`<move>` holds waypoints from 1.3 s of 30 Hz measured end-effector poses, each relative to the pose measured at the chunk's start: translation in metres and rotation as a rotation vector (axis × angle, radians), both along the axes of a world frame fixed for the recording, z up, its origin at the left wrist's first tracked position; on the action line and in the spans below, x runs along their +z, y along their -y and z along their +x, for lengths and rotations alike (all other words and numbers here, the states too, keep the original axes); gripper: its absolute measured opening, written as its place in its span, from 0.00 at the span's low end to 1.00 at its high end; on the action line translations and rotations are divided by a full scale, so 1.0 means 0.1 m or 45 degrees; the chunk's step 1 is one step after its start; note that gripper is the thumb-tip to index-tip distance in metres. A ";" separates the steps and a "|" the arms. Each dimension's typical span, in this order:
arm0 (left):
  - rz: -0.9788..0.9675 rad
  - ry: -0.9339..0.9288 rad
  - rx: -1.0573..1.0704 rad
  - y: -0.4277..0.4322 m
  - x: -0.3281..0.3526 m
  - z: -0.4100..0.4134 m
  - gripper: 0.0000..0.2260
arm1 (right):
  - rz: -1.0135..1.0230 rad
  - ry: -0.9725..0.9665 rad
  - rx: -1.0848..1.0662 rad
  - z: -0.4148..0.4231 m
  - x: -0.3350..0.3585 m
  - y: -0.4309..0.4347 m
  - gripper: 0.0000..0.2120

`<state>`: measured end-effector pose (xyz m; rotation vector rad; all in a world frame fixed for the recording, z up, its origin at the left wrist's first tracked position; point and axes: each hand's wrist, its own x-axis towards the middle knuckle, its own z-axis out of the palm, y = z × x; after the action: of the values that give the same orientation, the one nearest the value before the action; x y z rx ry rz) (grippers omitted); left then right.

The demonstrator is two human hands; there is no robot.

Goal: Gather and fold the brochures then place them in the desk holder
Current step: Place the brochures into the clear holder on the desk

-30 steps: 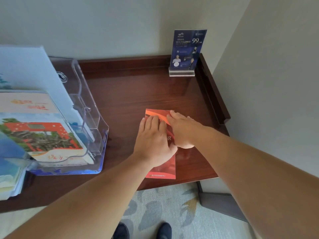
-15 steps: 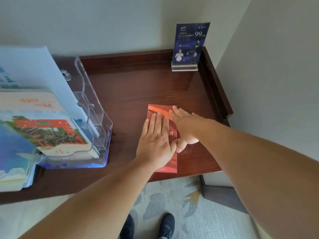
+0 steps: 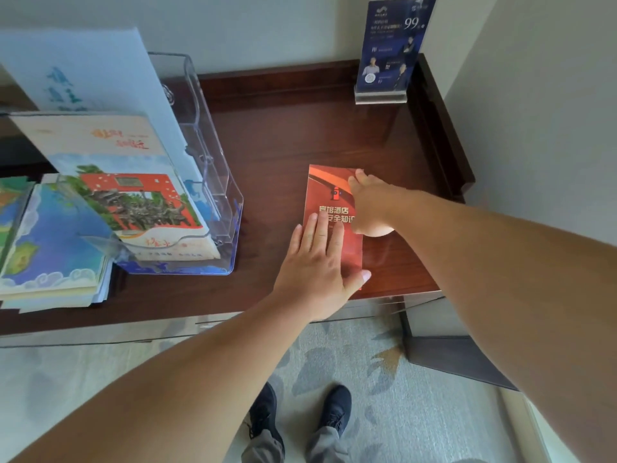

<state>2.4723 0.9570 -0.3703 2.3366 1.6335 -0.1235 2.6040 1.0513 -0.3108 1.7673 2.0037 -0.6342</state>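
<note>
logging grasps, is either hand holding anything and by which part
Nothing is gripped. The left hand presses on the lower half of the red brochure; the right hand presses its upper right edge.

Open down the middle of the desk (image 3: 277, 145), between the clear holder (image 3: 220, 195) on the left and the red brochure (image 3: 325, 185). Open too behind the brochure, up to the sign stand (image 3: 390, 51) in the back right corner. Hemmed in at back and right by a raised rim (image 3: 444, 138) and the walls. Blocked far left by a stack of brochures (image 3: 50, 248) just beside the holder.
</note>
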 end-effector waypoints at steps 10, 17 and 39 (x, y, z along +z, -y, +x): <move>-0.276 0.668 1.081 -0.50 0.53 0.04 0.19 | 0.084 -0.858 -1.225 -0.28 0.04 0.41 0.23; -0.369 0.766 1.177 -0.40 0.50 -0.05 0.07 | -0.038 -0.951 -1.306 -0.23 0.11 0.59 0.22; -0.255 0.892 0.836 -0.08 0.90 -0.50 0.10 | 0.244 -0.524 -0.751 -0.71 0.33 0.62 0.23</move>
<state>2.4219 0.9653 -0.2802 1.3530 1.7708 0.5680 2.5330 0.9892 -0.2775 2.5497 1.8125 -1.0885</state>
